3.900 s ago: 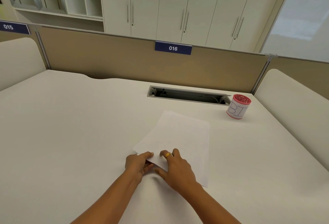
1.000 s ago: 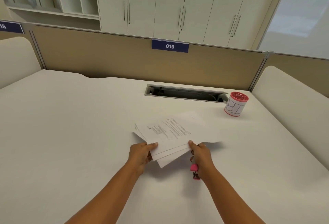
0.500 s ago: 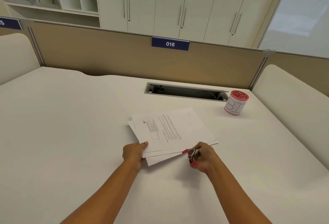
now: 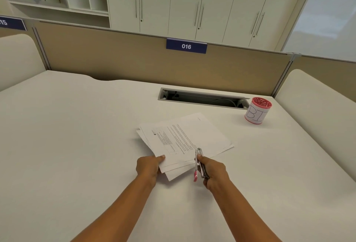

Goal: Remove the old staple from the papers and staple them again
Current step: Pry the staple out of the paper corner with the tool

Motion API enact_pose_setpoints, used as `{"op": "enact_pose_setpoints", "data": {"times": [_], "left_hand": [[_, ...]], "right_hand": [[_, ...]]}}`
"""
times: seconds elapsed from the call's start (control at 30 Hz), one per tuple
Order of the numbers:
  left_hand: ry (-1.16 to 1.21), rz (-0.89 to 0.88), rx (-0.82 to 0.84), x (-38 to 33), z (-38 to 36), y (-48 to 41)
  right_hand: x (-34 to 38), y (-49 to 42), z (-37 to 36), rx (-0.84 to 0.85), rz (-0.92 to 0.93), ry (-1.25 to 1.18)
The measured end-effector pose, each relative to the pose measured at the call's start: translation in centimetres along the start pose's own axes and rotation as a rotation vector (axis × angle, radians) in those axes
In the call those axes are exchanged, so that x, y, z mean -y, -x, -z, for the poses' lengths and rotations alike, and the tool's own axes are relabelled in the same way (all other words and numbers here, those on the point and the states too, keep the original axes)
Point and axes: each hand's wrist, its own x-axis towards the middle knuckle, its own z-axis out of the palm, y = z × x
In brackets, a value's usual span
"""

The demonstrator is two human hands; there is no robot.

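Several printed papers [image 4: 185, 141], fanned slightly out of line, lie near the middle of a white desk [image 4: 77, 145], their top sheet carrying lines of small text. Beyond them sits an open cable tray [image 4: 202, 99] in the desktop, with a red-rimmed cup [image 4: 257, 112] marked in handwriting just to its right, well apart from the stack; a tan partition bears a blue "016" sign [image 4: 186, 46]. A person's left hand [image 4: 148, 167] pinches the near left corner of the sheets, thumb on top. The right hand [image 4: 213, 172] is closed around a pink-and-metal stapler [image 4: 199, 164], its nose over the stack's near edge.
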Motion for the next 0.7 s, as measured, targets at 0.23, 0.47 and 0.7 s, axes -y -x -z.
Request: {"op": "enact_pose_setpoints", "data": {"times": [0.23,0.47,0.7], "left_hand": [[-0.03,-0.014,0.044,0.0,-0.3,0.6],[-0.013,-0.026,0.09,-0.4,-0.8,1.5],[-0.034,-0.036,0.089,-0.3,-0.7,1.4]], "right_hand": [[-0.6,1.2,-1.2,0.002,0.447,0.529],[-0.8,2.1,-2.5,0.031,0.678,0.938],[-0.7,2.1,-2.9,0.057,0.768,1.108]]}}
